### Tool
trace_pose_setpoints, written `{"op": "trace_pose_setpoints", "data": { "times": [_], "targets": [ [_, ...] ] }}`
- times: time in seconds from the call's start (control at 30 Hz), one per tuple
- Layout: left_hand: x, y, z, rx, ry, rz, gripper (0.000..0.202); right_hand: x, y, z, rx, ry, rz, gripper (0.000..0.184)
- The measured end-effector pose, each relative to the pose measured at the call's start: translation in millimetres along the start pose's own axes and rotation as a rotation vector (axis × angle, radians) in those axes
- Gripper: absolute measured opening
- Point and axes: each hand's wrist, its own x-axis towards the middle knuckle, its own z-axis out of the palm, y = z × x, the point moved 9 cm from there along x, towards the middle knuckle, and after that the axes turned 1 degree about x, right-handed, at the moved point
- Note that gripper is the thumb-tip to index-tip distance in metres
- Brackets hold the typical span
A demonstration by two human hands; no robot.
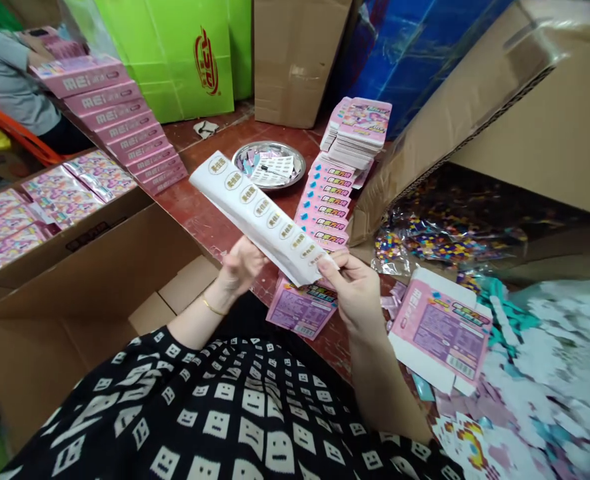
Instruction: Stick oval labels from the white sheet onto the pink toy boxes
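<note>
A long white sheet of round gold-printed stickers [261, 208] slants across the middle of the view. My right hand [355, 283] pinches its lower right end between thumb and fingers. Just below the sheet's lower edge is my left hand [242, 267], its fingers loosely bent and apart, with nothing visible in them; whether the fingertips touch the paper is unclear. Under the sheet, a fanned row of pink printed boxes [325, 200], folded flat, runs away from me. A purple-backed flat box [302, 310] lies nearest my lap.
A metal plate [299, 175] holds paper scraps. Flat boxes [362, 123] are piled behind. An unfolded pink box [442, 327] and bags of colourful beads [425, 237] lie right. An open carton [75, 293] and stacked pink boxes [125, 127] stand left, near another person [19, 73].
</note>
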Motion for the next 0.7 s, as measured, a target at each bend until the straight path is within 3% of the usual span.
{"op": "trace_pose_setpoints", "data": {
  "times": [0.1,0.2,0.53,0.7],
  "targets": [
    [-4,-19,6.3,0.051,0.155,-0.031,0.057,-8,-1,10,-0.094,0.007,-0.043,0.025],
    [-4,-19,4.7,0.072,0.267,0.002,0.039,-11,-2,10,-0.150,-0.036,-0.047,0.019],
    [-6,-19,-2.4,0.066,0.348,0.088,0.035,-9,-2,6,-0.273,-0.118,-0.057,0.028],
    [-6,-18,-2.0,0.085,0.349,0.106,0.035,-10,7,-3,-0.238,-0.067,0.004,0.028]
  ]
}}
